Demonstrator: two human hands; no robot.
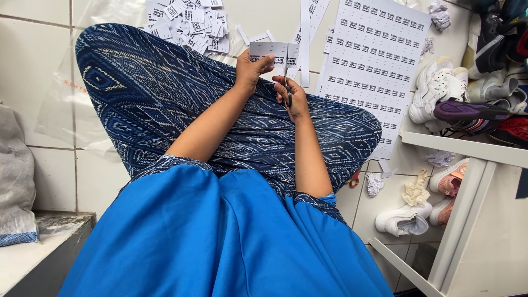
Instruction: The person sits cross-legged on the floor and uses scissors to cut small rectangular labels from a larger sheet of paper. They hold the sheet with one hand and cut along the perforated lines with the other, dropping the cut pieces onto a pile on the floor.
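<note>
Left hand (250,69) pinches label strip (274,54) taut, far of the knees; right hand (294,96) fingers closed through scissors (286,77), blades mid-strip. Cut labels (187,22) piled far left.

Both bare forearms reach forward over the lap and converge, the hands close together. The left hand (250,69) is raised, wrist bent back, thumb and fingers pinched shut at the top. The right hand (294,96) sits just below and beside it, fingers curled closed, knuckles facing up.
</note>
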